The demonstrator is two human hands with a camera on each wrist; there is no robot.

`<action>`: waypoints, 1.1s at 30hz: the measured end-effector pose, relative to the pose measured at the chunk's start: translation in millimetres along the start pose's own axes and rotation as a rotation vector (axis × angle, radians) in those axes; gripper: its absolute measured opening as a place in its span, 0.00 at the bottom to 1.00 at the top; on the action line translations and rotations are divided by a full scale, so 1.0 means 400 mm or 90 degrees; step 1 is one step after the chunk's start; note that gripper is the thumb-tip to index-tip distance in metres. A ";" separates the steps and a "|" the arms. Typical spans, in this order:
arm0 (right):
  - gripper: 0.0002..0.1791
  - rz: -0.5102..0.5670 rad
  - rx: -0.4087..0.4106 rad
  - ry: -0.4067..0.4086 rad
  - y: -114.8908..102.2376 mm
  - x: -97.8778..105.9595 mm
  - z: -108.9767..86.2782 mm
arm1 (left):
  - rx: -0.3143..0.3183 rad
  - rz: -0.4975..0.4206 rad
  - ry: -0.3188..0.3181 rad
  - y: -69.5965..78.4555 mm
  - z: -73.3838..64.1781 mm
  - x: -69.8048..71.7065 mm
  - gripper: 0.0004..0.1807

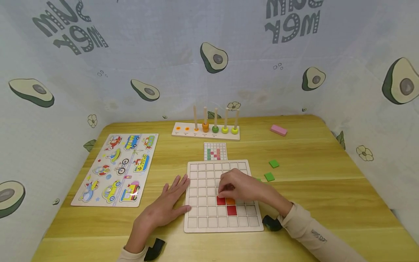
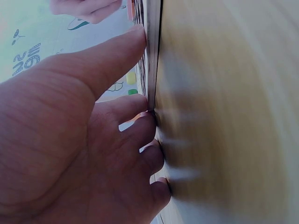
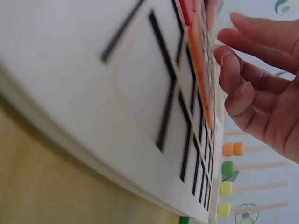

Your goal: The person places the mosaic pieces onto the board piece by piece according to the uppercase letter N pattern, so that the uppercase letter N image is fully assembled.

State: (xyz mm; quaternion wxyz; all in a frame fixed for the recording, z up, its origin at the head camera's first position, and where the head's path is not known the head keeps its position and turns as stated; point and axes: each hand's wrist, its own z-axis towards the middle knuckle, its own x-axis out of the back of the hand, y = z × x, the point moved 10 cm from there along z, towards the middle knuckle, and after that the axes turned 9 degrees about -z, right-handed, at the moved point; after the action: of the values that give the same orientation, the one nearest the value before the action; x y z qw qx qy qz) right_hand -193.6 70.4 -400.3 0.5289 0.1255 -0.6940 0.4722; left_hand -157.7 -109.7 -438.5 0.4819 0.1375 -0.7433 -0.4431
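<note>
A pale wooden grid board (image 1: 202, 222) lies flat before me. My left hand (image 1: 162, 206) rests on the table with spread fingers, its thumb and fingertips right at the board's left edge. Over the board, my right hand (image 1: 240, 185) has bent fingers, the tips close above a red tile (image 1: 221, 201). In the right wrist view those fingers (image 3: 238, 100) show nothing between them. An orange tile (image 1: 230, 201) sits beside the red one, with a second red tile (image 1: 231, 210) below it. The hand hides part of the grid.
A pattern card (image 1: 223, 145) lies behind the board, and beyond it stands a bead-and-peg counter (image 1: 183, 133). Green tiles (image 1: 274, 163) lie to the right. A pink block (image 1: 278, 130) is farther back. At left lies a vehicle puzzle board (image 1: 106, 169).
</note>
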 end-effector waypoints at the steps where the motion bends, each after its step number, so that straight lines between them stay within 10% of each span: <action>1: 0.03 0.010 -0.002 0.001 0.004 0.007 -0.005 | -0.001 -0.001 -0.001 0.001 0.001 -0.001 0.44; 20: 0.09 0.069 -0.083 0.023 0.119 0.152 -0.205 | -0.002 0.006 -0.009 0.009 -0.001 -0.001 0.44; 33: 0.13 0.090 -0.142 -0.046 0.205 0.152 -0.283 | 0.012 0.003 -0.004 -0.002 0.001 -0.005 0.44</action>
State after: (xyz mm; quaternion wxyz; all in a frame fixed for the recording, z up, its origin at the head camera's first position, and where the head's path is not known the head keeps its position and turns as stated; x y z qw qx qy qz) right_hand -203.7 222.3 -391.8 0.4799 0.0338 -0.7678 0.4232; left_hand -157.2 -108.8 -440.6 0.4792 0.1386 -0.7494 -0.4354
